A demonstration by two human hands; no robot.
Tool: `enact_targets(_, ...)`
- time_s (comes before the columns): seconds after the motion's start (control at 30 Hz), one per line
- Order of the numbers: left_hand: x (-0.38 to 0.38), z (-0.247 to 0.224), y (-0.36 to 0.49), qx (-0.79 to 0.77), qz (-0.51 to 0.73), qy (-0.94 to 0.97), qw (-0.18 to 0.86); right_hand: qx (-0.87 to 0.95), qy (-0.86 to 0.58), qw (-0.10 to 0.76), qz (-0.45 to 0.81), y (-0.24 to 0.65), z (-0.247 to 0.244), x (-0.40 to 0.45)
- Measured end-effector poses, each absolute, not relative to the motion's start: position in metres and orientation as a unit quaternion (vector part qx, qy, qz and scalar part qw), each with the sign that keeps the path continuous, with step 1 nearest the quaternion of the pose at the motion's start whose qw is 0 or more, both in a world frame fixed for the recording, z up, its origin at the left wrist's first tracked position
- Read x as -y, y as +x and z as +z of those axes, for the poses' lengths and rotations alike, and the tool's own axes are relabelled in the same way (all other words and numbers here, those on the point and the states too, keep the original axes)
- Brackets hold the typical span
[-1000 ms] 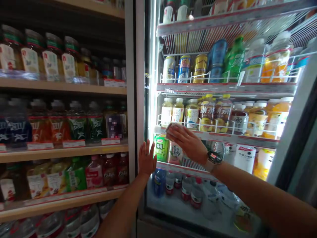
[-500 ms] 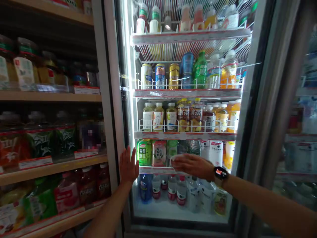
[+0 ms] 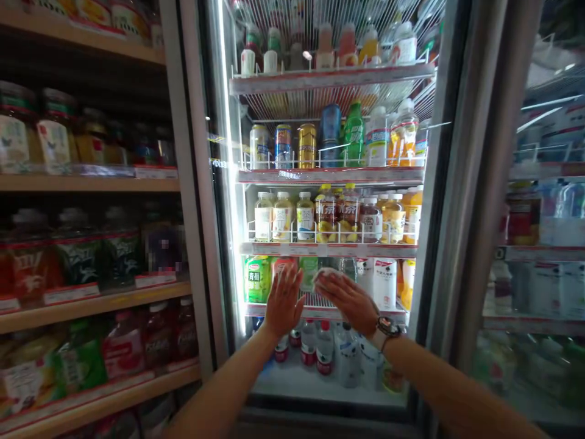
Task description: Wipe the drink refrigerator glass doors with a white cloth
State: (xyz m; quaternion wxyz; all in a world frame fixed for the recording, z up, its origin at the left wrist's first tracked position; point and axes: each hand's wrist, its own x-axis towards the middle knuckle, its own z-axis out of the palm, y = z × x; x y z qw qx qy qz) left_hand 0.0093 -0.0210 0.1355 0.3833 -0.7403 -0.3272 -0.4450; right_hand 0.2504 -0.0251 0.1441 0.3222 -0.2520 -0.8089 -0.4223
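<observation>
A lit drinks cooler with a glass door [image 3: 331,399] fills the middle of the head view. My left hand [image 3: 284,303] is raised in front of the glass with its fingers extended, holding nothing. Just right of it, my right hand [image 3: 350,302] presses a white cloth [image 3: 323,275] toward the glass under its fingertips. The two hands are close together but apart. A watch [image 3: 388,327] is on my right wrist. Behind my hands stand a green carton [image 3: 256,279] and a red carton, partly covered by my left hand.
Wooden shelves [image 3: 91,183] with bottles and price tags stand at the left. A metal door frame [image 3: 479,183] rises on the right, beside another cooler with drinks [image 3: 548,213]. Cans [image 3: 307,146] and bottles line the cooler's wire shelves.
My left hand has moved right, from the door's left edge to beside my right hand. My right hand has tilted, its fingers pointing more upward. The view has shifted slightly.
</observation>
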Motion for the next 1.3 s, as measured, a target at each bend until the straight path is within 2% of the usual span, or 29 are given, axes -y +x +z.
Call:
enact_targets(0.2, 0.000, 0.129, 0.036, 0.334, -0.405, -0.733, 0.433, 0.848, -0.209, 0.272, -0.403, 0.264, 0.063, 0.032)
enact_targets(0.37, -0.006, 0.121, 0.034, 0.339, -0.405, -0.721, 0.449, 0.856, -0.194, 0.248, -0.409, 0.271, 0.044, 0.037)
enact_targets(0.47, -0.005, 0.121, 0.035, 0.337, -0.410, -0.718, 0.450, 0.847, -0.189, 0.266, -0.419, 0.273, 0.075, 0.038)
enact_targets(0.67, -0.004, 0.121, 0.036, 0.350, -0.401, -0.716, 0.452, 0.761, -0.309, 0.354, -0.447, 0.268, 0.202, 0.032)
enact_targets(0.77, -0.003, 0.120, 0.036, 0.357, -0.394, -0.716, 0.453, 0.727, -0.336, 0.399, -0.446, 0.256, 0.226, 0.027)
enact_targets(0.87, -0.003, 0.121, 0.035, 0.355, -0.392, -0.713, 0.460, 0.748, -0.317, 0.377, -0.444, 0.249, 0.200, 0.025)
enact_targets(1.03, 0.000, 0.124, 0.036, 0.350, -0.393, -0.711, 0.466, 0.801, -0.272, 0.298, -0.442, 0.263, 0.107, 0.034)
enact_targets(1.13, -0.001, 0.123, 0.036, 0.350, -0.396, -0.708, 0.468, 0.830, -0.251, 0.249, -0.432, 0.280, 0.071, 0.040)
enact_targets(1.2, -0.001, 0.123, 0.036, 0.352, -0.398, -0.706, 0.469, 0.847, -0.227, 0.220, -0.428, 0.290, 0.068, 0.042)
enact_targets(1.3, -0.002, 0.123, 0.036, 0.350, -0.400, -0.707, 0.467, 0.840, -0.231, 0.212, -0.443, 0.301, 0.101, 0.041)
